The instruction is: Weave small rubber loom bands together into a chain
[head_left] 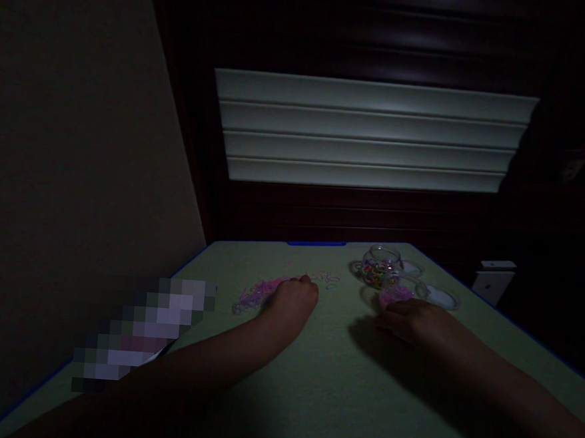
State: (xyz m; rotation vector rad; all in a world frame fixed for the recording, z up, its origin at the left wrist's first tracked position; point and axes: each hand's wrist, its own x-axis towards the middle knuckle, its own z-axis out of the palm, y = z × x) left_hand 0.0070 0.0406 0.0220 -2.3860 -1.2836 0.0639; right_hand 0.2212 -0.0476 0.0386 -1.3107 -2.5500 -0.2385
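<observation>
No readable text, label or number anywhere.

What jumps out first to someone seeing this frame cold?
Probably the pale slatted panel, the brightest thing in a dim room, on the dark wall behind the table. Next, the two bare forearms reaching over the green table: the left hand rests at a pink pile of small loops, and the right hand lies by a small dish of pink bits. Behind that dish stands a clear jar of multicoloured pieces.
</observation>
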